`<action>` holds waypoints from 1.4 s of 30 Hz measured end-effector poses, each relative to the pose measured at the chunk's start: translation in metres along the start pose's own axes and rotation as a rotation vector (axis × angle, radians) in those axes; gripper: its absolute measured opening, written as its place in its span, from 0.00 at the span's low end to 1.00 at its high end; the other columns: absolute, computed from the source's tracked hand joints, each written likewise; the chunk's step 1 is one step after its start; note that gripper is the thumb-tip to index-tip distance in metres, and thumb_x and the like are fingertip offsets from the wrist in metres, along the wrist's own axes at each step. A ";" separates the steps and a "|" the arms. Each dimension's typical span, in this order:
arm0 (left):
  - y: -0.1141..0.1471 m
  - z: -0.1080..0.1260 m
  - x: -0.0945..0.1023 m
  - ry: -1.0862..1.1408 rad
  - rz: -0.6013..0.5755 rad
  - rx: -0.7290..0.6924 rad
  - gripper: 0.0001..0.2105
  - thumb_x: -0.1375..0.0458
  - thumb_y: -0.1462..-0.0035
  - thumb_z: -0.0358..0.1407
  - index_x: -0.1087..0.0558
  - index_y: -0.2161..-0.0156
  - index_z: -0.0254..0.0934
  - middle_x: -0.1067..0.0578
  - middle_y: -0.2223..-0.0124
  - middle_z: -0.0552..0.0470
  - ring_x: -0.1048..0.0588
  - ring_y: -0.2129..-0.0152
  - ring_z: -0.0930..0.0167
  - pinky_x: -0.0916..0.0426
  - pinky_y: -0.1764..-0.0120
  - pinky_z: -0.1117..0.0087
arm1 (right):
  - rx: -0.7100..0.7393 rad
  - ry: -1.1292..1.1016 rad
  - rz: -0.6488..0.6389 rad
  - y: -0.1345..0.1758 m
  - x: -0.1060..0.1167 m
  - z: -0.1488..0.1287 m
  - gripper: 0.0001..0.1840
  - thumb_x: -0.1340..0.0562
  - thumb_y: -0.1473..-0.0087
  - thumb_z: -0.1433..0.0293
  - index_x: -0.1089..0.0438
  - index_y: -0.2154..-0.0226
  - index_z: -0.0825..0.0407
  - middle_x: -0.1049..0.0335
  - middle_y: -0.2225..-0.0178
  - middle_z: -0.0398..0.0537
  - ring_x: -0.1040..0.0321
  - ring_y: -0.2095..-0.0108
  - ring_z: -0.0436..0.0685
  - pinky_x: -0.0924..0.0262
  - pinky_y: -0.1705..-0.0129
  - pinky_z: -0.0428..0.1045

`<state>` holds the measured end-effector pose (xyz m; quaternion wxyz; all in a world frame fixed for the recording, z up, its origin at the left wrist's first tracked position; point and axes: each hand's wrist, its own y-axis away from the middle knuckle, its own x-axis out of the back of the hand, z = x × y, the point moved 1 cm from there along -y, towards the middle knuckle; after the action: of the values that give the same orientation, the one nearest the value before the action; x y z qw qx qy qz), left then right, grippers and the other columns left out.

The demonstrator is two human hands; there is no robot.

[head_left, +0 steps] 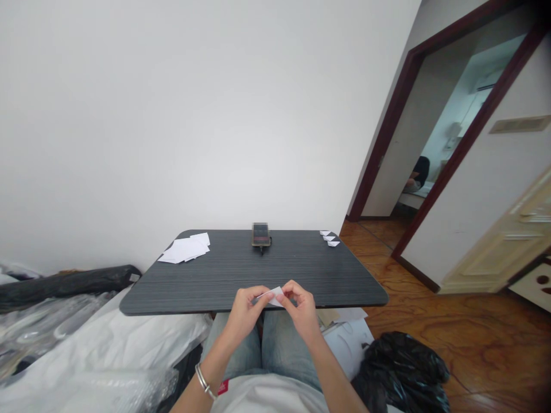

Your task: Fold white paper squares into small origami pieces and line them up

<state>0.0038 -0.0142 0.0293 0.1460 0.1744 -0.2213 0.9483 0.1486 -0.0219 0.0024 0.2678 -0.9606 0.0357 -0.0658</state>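
Note:
A small folded piece of white paper [276, 295] is pinched between my two hands, just above the near edge of the dark table [258, 269]. My left hand [248, 307] grips its left side with thumb and fingers. On its right side, my right hand [300, 304] does the same, thumb in front. At the back left of the table lies a loose pile of white paper sheets [185, 250]. Several small folded white papers [329, 238] sit in a row at the back right corner.
A phone on a stand [260, 235] with a cable is at the table's back middle, near the white wall [258, 115]. Plastic-wrapped items [107, 355] lie at the left. A black plastic bag [400, 370] is on the floor at right. Through the doorway, a person [417, 175] is partly visible.

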 end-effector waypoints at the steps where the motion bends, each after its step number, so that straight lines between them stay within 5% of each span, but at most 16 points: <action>1: 0.000 0.000 0.001 0.016 0.023 0.000 0.14 0.49 0.45 0.38 0.27 0.75 0.31 0.26 0.75 0.51 0.30 0.75 0.71 0.40 0.70 0.75 | -0.008 -0.002 -0.007 0.000 0.000 0.001 0.06 0.40 0.52 0.68 0.34 0.78 0.53 0.41 0.78 0.40 0.43 0.76 0.50 0.46 0.72 0.45; 10: -0.004 -0.007 0.008 0.051 0.099 -0.185 0.04 0.42 0.53 0.28 0.26 0.76 0.34 0.26 0.68 0.48 0.28 0.69 0.69 0.37 0.64 0.70 | 0.025 -0.067 0.083 -0.002 0.001 0.010 0.03 0.39 0.55 0.72 0.31 0.78 0.52 0.38 0.73 0.45 0.39 0.71 0.52 0.44 0.72 0.46; 13: -0.004 -0.009 0.009 -0.027 0.176 -0.257 0.06 0.43 0.52 0.26 0.26 0.76 0.35 0.26 0.66 0.48 0.28 0.68 0.69 0.36 0.65 0.69 | -0.094 -0.166 0.114 -0.002 0.000 0.010 0.04 0.38 0.55 0.68 0.32 0.73 0.52 0.37 0.73 0.44 0.39 0.73 0.51 0.44 0.74 0.45; 21: 0.003 -0.006 0.013 -0.314 0.382 -0.583 0.07 0.44 0.50 0.26 0.26 0.72 0.38 0.26 0.65 0.49 0.30 0.64 0.68 0.35 0.62 0.64 | -0.491 -0.482 -0.196 0.005 -0.004 -0.006 0.17 0.43 0.50 0.56 0.35 0.71 0.55 0.34 0.81 0.43 0.39 0.83 0.47 0.48 0.81 0.42; 31: 0.006 -0.010 0.007 -0.574 0.399 -0.718 0.09 0.47 0.48 0.24 0.26 0.69 0.38 0.25 0.64 0.48 0.30 0.63 0.68 0.34 0.63 0.66 | -0.497 -0.520 -0.280 0.006 -0.006 -0.009 0.16 0.41 0.52 0.59 0.39 0.78 0.54 0.34 0.84 0.41 0.40 0.86 0.45 0.47 0.83 0.40; 36: 0.006 -0.017 0.006 -0.441 0.389 -0.563 0.13 0.52 0.45 0.25 0.27 0.62 0.39 0.27 0.59 0.47 0.31 0.59 0.68 0.36 0.58 0.63 | -0.413 -0.413 -0.160 0.005 -0.007 -0.008 0.15 0.40 0.53 0.60 0.40 0.80 0.53 0.36 0.87 0.39 0.43 0.88 0.45 0.48 0.84 0.40; 40: 0.002 -0.017 0.011 0.056 0.443 -0.136 0.12 0.55 0.42 0.32 0.33 0.56 0.35 0.28 0.60 0.45 0.29 0.64 0.69 0.33 0.62 0.66 | -0.375 -0.363 -0.121 0.004 -0.004 -0.008 0.15 0.40 0.53 0.60 0.40 0.81 0.53 0.37 0.87 0.38 0.44 0.88 0.44 0.48 0.84 0.41; 42: -0.001 -0.015 0.010 0.311 0.299 0.060 0.13 0.54 0.43 0.37 0.34 0.56 0.33 0.26 0.67 0.47 0.28 0.72 0.71 0.32 0.71 0.70 | -0.363 -0.340 -0.121 0.004 -0.003 -0.009 0.15 0.40 0.52 0.61 0.40 0.81 0.53 0.37 0.87 0.38 0.45 0.88 0.44 0.48 0.84 0.41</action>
<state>-0.0091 -0.0040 0.0208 0.0310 -0.0044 -0.1911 0.9811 0.1445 -0.0292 0.0075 0.0889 -0.9905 -0.0561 0.0884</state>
